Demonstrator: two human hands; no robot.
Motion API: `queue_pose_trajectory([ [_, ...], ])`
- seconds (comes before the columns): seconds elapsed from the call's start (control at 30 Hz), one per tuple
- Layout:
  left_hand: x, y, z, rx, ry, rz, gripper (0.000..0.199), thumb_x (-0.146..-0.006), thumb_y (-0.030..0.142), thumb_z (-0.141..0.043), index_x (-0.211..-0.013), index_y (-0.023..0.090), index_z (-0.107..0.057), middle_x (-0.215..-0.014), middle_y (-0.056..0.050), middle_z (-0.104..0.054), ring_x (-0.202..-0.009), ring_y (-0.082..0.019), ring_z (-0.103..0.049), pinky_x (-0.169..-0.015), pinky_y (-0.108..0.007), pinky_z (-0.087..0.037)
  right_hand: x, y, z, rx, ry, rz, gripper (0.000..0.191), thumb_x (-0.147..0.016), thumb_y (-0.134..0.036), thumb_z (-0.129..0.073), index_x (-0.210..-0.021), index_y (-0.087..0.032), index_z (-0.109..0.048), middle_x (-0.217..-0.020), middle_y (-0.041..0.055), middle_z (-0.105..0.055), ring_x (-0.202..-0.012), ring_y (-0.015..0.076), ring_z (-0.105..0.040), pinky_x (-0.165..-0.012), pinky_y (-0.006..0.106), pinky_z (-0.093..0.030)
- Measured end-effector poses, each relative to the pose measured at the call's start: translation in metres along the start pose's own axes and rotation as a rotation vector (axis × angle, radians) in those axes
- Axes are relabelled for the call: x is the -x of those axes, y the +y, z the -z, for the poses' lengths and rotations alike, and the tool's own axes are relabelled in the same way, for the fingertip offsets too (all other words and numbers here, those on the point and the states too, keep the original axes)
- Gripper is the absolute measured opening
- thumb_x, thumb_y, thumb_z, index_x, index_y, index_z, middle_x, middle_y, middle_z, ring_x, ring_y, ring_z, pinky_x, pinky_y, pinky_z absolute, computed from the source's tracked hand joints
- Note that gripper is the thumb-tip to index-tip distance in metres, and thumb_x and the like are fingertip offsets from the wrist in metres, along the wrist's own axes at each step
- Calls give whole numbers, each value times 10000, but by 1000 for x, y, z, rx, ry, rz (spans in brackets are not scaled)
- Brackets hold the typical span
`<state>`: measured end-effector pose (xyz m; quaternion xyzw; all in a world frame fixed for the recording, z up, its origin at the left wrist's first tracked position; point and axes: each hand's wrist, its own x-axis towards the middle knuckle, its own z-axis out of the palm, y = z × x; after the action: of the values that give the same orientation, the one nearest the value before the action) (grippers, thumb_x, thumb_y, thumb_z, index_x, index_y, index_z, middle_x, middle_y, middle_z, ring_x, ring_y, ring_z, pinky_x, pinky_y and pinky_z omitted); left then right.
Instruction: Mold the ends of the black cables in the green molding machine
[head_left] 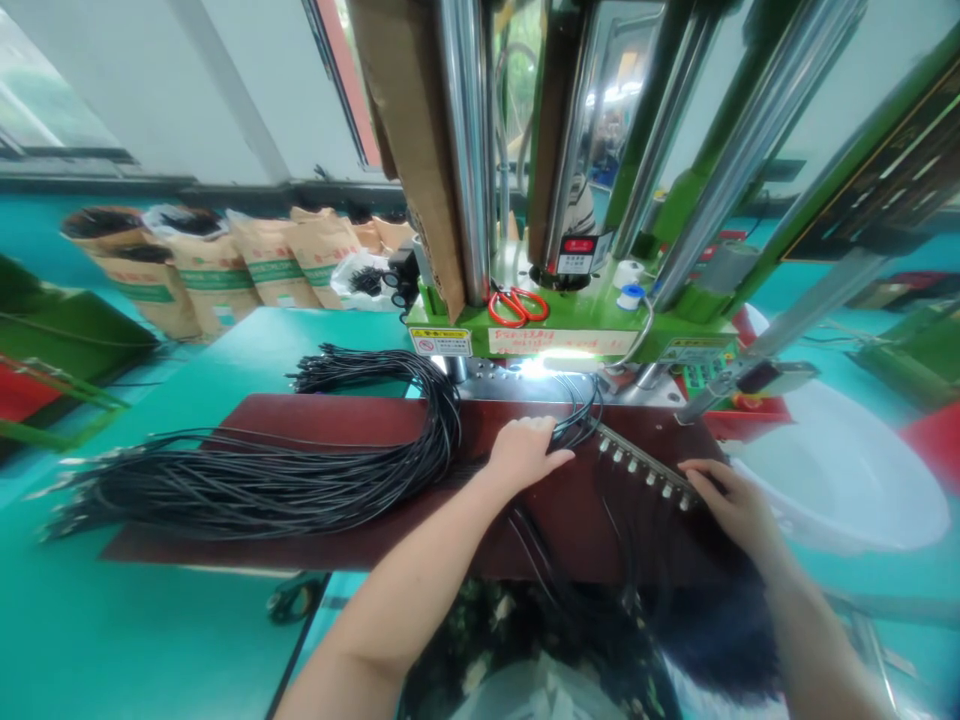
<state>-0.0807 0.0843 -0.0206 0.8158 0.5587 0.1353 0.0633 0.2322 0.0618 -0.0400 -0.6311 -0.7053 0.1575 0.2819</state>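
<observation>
While a black cable bundle (300,485) lies looped on the board (337,420) at left: one left hand (523,452), centre, at thin cables (581,420), grip unclear; one right hand (731,500), right of centre, fingertips at the strip's (646,462) lower end, grip also unclear. Strip carries a row of silvery ends; bundle lies apart, how much is finished cannot be told.

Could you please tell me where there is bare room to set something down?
The green table is bare in front of the left end of the brown board. A smaller bare patch of board lies inside the bend of the black cables. It is crowded from the left hand across the metal strip to the right hand.
</observation>
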Motion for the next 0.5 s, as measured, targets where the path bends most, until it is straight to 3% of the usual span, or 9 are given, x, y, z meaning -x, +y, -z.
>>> queue_pose_trajectory([
  [0.5,1,2,5,6,-45,16,411,-780,560,-455,-966,197,-500,-912,-57,-612,-898,-228,-569,-756,-326,-427,0,-3,2,17,0,10,259,-765,-410,-469,-837,-229,-639,-857,39,-685,-800,229,-629,-761,351,-478],
])
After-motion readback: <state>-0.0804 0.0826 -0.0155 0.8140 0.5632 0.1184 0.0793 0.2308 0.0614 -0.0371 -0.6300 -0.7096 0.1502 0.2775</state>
